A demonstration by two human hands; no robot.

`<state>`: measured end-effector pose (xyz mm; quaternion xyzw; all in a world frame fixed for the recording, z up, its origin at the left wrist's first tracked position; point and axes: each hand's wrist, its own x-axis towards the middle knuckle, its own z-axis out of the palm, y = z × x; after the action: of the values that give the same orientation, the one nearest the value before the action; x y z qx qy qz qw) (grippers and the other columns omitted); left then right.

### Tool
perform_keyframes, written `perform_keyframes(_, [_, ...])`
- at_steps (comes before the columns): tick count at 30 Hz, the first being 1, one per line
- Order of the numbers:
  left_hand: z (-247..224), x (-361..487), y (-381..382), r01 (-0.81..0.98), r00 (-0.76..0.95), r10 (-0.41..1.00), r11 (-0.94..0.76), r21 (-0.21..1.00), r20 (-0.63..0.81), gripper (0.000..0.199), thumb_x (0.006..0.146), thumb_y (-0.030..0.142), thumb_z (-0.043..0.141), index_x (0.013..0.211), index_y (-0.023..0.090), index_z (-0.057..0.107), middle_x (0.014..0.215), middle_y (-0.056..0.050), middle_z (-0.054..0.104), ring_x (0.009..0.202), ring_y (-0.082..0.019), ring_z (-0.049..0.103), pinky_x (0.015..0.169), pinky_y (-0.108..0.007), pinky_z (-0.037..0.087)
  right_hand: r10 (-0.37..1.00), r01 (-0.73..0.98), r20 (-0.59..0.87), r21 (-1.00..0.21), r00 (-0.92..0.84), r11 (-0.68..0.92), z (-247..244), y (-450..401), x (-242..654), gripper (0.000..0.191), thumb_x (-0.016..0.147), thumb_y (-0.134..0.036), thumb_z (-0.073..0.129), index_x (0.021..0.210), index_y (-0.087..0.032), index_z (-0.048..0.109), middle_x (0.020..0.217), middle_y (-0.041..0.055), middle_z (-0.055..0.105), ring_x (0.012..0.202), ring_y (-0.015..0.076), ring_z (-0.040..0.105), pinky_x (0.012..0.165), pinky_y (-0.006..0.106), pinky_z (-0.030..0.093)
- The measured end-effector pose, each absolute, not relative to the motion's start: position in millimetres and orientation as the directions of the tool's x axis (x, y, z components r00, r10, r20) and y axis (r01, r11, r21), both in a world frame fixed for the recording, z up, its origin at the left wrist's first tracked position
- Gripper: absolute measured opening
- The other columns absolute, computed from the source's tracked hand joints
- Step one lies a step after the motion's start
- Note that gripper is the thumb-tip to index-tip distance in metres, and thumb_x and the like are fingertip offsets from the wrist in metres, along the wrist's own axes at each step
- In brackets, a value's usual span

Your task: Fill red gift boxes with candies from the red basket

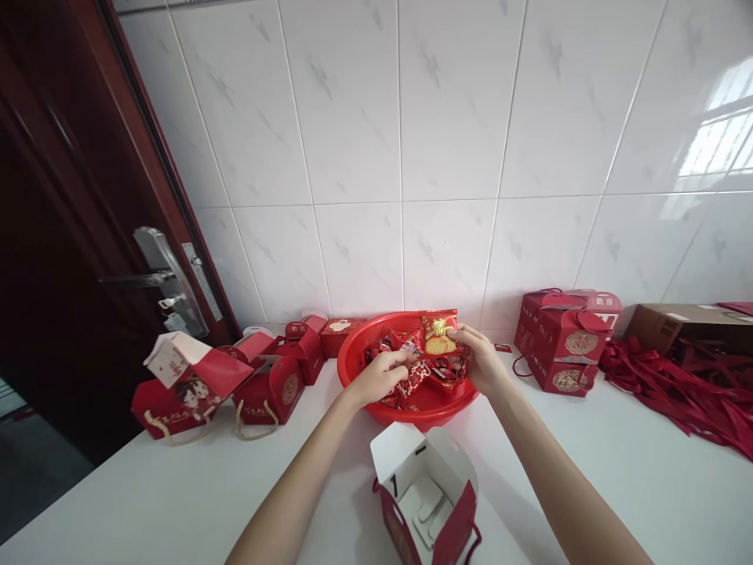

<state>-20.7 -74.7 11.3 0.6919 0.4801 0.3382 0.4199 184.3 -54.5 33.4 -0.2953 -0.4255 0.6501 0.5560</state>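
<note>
A red plastic basket point(351, 369) full of small wrapped snacks and sweets stands against the wall. Above its right side, my right hand point(479, 357) pinches a red snack packet point(440, 333) with a golden biscuit printed on it. My left hand point(382, 378) reaches over the basket's left part, fingers bent among the wrapped sweets point(416, 378); whether they grip one is hidden. Nearer to me, between my forearms, a red gift box point(405, 518) stands with its flaps up, its white inside showing and no sweets in it.
Several red gift boxes with rope handles point(281, 392) crowd the left by the dark door point(70, 196). At right stand stacked red boxes point(558, 345), a heap of red ribbons point(676, 384) and a brown cardboard box point(659, 326). A tiled wall point(447, 157) bounds the white table point(282, 486).
</note>
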Motion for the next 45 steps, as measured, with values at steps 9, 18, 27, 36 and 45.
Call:
perform_keyframes(9, [41.4,-18.6,-103.8,0.529,0.465,0.877,-0.386,0.756,0.122,0.017,0.083,0.024,0.036,0.075,0.019,0.050,0.073,0.001,0.050,0.070,-0.016,0.045,0.068,-0.029,0.037,0.977,-0.401,0.123,-0.915,-0.174,0.044,59.0,-86.0,191.3,0.031,0.057,-0.036,0.081,0.073,-0.020,0.060,0.065,-0.0033,0.056,0.052,0.0094,0.044,0.042,0.022,0.029])
perform_keyframes(18, [73.6,-16.0,-144.7,0.712,0.596,0.775,-0.390,0.584,-0.209,0.026,0.085,0.020,0.040,0.095,0.022,0.065,0.094,0.000,0.066,0.084,-0.017,0.058,0.071,-0.024,0.045,0.894,-0.391,0.267,-0.913,-0.359,0.116,68.5,-142.3,165.6,0.021,0.072,-0.033,0.074,0.086,-0.022,0.063,0.083,-0.0002,0.067,0.076,0.0161,0.064,0.070,0.028,0.053])
perform_keyframes(27, [75.5,-12.6,-159.5,0.812,0.524,0.799,-0.364,0.456,-0.295,0.032,0.086,0.021,0.048,0.107,0.028,0.070,0.098,0.003,0.070,0.082,-0.015,0.062,0.067,-0.021,0.044,0.857,-0.366,0.359,-0.904,-0.370,0.220,70.7,-151.4,171.0,0.016,0.078,-0.031,0.073,0.090,-0.024,0.064,0.092,0.0001,0.070,0.085,0.0175,0.068,0.076,0.031,0.055])
perform_keyframes(36, [78.5,-14.8,-168.6,0.875,0.458,0.809,-0.337,0.348,-0.368,0.042,0.082,0.043,0.064,0.121,0.030,0.070,0.095,-0.002,0.068,0.087,-0.022,0.063,0.066,-0.026,0.043,0.768,-0.078,0.458,-0.876,-0.448,0.476,86.7,-154.7,193.4,0.012,0.080,-0.028,0.072,0.090,-0.023,0.068,0.087,0.0017,0.068,0.080,0.0184,0.064,0.073,0.033,0.055])
perform_keyframes(45, [77.1,-30.0,-164.3,0.800,0.522,0.792,-0.327,0.503,-0.317,0.039,0.063,0.042,0.080,0.095,0.024,0.069,0.079,0.004,0.062,0.068,-0.015,0.057,0.057,-0.021,0.040,0.596,0.232,0.308,-0.716,-0.741,0.658,88.9,-156.9,206.7,0.029,0.083,-0.013,0.062,0.111,-0.023,0.064,0.093,0.0012,0.071,0.080,0.0173,0.065,0.070,0.029,0.051])
